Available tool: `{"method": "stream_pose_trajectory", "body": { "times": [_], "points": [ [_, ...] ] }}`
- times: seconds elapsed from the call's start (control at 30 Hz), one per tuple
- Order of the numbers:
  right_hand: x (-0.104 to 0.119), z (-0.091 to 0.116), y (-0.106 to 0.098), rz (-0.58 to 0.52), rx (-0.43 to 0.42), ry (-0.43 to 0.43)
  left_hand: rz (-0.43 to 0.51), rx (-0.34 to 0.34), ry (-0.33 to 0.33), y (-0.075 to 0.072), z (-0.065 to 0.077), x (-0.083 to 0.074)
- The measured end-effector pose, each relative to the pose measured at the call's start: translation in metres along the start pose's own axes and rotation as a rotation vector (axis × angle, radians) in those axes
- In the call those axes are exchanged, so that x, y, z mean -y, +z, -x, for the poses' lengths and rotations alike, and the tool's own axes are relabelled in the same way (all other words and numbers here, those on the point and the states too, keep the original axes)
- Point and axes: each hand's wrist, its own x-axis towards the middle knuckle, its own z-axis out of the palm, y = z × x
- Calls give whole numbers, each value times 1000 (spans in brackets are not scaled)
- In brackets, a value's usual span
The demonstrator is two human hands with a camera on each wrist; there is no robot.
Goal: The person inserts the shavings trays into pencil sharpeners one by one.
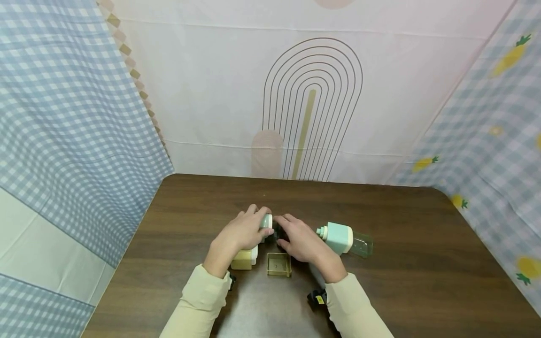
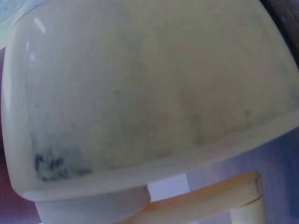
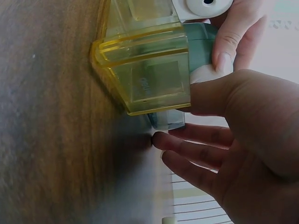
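My left hand grips a teal and white pencil sharpener above the middle of the table. Opposite it, my right hand has its thumb and fingers on either side of a bluish clear drawer at the sharpener's end; the thumb tip is hidden in the right wrist view. A clear yellow drawer sits on the table just below the hands, apart from the yellow sharpener under my left wrist. In the left wrist view, a pale smudged casing nearly fills the picture, a crank arm beneath it.
To the right of my right hand lies a mint sharpener, its clear drawer sticking out to the right. The brown wooden table ends at a hanging white cloth behind and checked cloths at both sides.
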Motion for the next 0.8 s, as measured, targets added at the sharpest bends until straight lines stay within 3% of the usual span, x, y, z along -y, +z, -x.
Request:
{"method": "stream_pose_trajectory", "body": {
  "times": [0.8],
  "points": [
    [2,-2,9,-26,-35,19,-10,5,3,-1,2,-1]
  ]
}}
